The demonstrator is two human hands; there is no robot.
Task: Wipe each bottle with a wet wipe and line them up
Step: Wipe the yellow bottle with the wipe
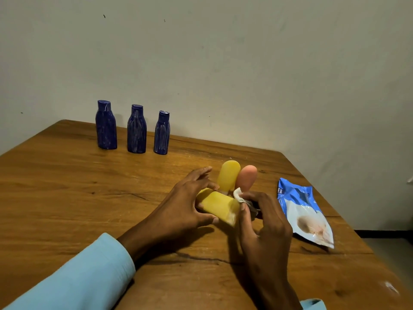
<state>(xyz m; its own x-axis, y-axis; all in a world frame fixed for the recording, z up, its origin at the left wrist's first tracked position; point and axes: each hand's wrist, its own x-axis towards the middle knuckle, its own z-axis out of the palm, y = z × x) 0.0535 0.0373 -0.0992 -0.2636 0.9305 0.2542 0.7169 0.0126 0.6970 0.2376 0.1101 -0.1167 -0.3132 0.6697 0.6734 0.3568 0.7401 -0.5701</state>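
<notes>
My left hand grips a yellow bottle that lies sideways just above the table. My right hand pinches a white wet wipe against the bottle's right end. Just behind them a second yellow bottle and a pink bottle are side by side, their lower parts hidden by my hands. Three blue bottles stand upright in a row at the back left of the table.
A blue and white wet wipe pack lies flat to the right of my hands. The wooden table meets a pale wall at the back; its right edge runs close beyond the pack.
</notes>
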